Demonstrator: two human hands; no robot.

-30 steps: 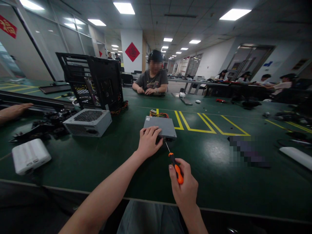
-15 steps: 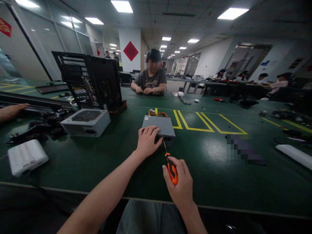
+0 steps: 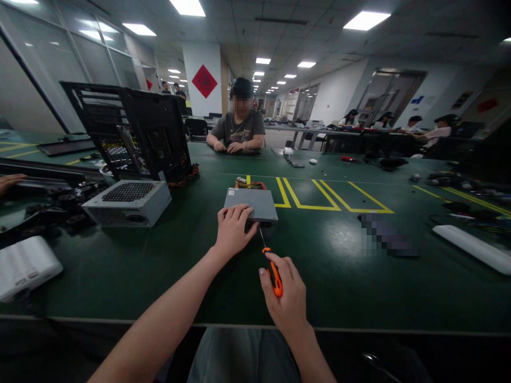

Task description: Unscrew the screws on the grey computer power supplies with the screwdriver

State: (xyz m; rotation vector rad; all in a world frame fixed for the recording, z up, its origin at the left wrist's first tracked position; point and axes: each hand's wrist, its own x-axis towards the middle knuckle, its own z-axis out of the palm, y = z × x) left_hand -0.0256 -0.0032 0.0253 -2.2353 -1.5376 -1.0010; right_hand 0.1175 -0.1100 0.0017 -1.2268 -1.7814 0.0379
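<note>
A grey computer power supply lies flat on the green table, its bundle of coloured wires at the far side. My left hand steadies it, fingers over the top and thumb along the near edge. In my right hand is a screwdriver with an orange and black handle. Its thin shaft points up and away, and the tip meets the near face of the power supply beside my left thumb. Whether the tip sits in a screw is too small to tell.
Left of my hands stand a second power supply, an open black computer case and a white power bank. A person sits across the table. To the right lie a blurred-out dark object and a long white object.
The whole view has shifted, so things appear a little further left. Both hands keep their places on the power supply and screwdriver. The other person's hand at far left has drawn back.
</note>
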